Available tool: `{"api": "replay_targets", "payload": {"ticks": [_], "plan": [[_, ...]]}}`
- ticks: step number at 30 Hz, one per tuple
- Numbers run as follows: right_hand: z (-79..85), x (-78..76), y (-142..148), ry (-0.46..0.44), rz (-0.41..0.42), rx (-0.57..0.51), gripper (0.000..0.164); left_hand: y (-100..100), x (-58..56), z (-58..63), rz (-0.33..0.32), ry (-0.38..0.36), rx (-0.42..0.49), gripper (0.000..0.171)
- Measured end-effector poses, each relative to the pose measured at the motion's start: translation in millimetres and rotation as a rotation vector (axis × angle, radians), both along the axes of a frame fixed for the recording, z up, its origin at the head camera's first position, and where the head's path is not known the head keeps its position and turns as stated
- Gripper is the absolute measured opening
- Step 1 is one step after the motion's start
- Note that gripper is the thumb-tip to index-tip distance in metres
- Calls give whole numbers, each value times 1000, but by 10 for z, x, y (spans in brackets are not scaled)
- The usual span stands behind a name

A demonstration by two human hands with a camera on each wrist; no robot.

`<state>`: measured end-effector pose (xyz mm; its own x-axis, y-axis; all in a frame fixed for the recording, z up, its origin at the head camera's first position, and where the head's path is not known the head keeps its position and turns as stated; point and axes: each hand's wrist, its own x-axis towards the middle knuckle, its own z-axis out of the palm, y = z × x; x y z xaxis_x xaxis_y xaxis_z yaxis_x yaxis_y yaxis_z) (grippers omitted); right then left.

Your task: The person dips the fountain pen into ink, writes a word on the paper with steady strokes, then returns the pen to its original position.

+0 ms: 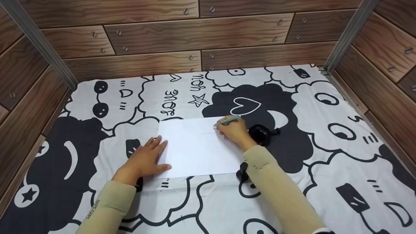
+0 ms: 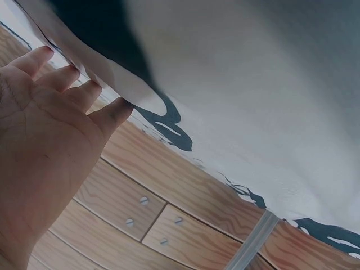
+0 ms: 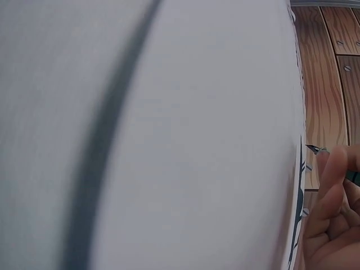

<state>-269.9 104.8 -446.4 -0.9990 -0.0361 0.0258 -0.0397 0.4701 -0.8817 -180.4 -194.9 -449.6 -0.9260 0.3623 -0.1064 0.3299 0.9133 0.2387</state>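
Observation:
A white sheet of paper [image 1: 195,149] lies on the patterned cloth in the head view. With spread fingers, my left hand [image 1: 144,161] rests on its left edge. My right hand [image 1: 235,130] pinches a green pen [image 1: 229,120] over the sheet's upper right part, the point at or just above the paper. A faint line [image 1: 209,132] shows below the pen's point. In the left wrist view the palm of the left hand [image 2: 50,146] is seen from the side. The right wrist view catches the curled fingers of the right hand [image 3: 337,214] and the pen's dark tip [image 3: 313,148].
A black-and-white cartoon cloth [image 1: 169,201] covers the surface. Wood-patterned panels [image 1: 156,35] with grey corner posts [image 1: 351,35] enclose it at the back and sides. A black rounded object [image 1: 260,134] sits by the right wrist, with a smaller black piece [image 1: 242,172] by the sleeve.

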Motion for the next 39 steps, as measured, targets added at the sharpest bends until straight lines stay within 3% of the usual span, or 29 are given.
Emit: {"api": "replay_targets", "payload": {"ticks": [22, 39], "plan": [[2, 27, 11, -16, 30, 89, 7, 21, 3, 17, 2, -12, -3, 85], [16, 124, 3, -64, 94, 52, 8, -3, -7, -9, -8, 17, 5, 86]]}}
